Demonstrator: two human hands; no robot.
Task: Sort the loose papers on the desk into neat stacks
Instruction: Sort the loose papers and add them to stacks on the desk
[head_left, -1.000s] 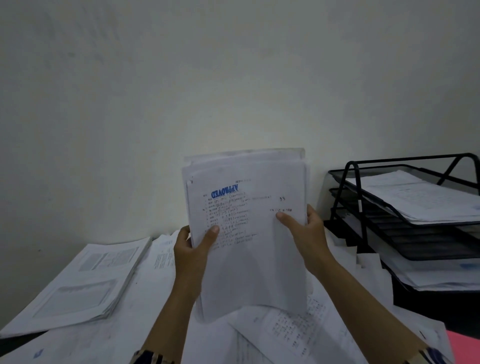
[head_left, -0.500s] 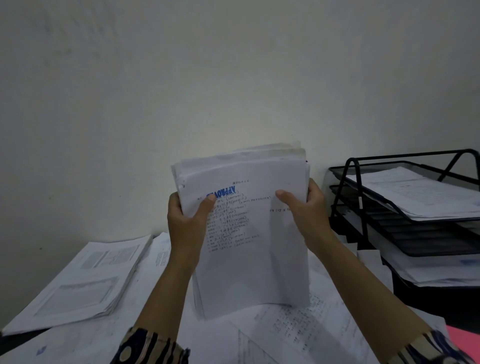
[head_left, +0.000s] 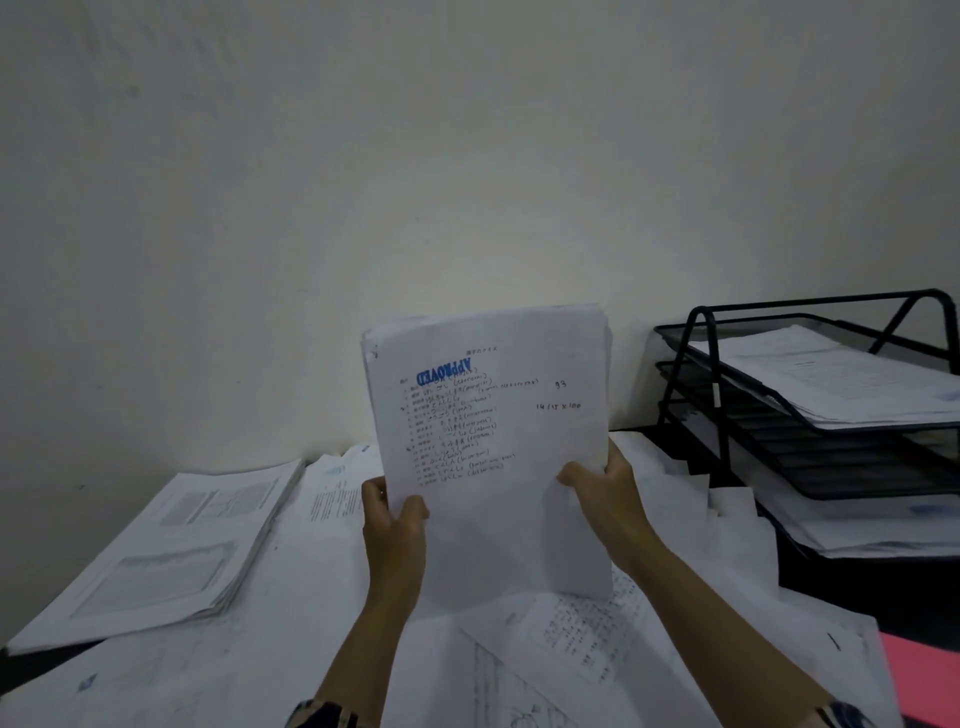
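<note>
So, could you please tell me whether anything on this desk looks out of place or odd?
Yes: the white paper bundle, gripped upright by the left hand and right hand, shows its blue stamp mirrored, and loose white sheets lie askew beneath.

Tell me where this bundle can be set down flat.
Little bare desk shows: a dark strip between the wall and the black tray rack. Loose sheets crowd the middle, the stack fills the left, so the bundle would land on paper.

Setting: office desk against a plain wall (head_left: 467, 156). Black mesh letter tray rack (head_left: 810, 415) holds documents; printed paper stacks (head_left: 171, 545) and loose sheets (head_left: 571, 639) cover the desk.
</note>
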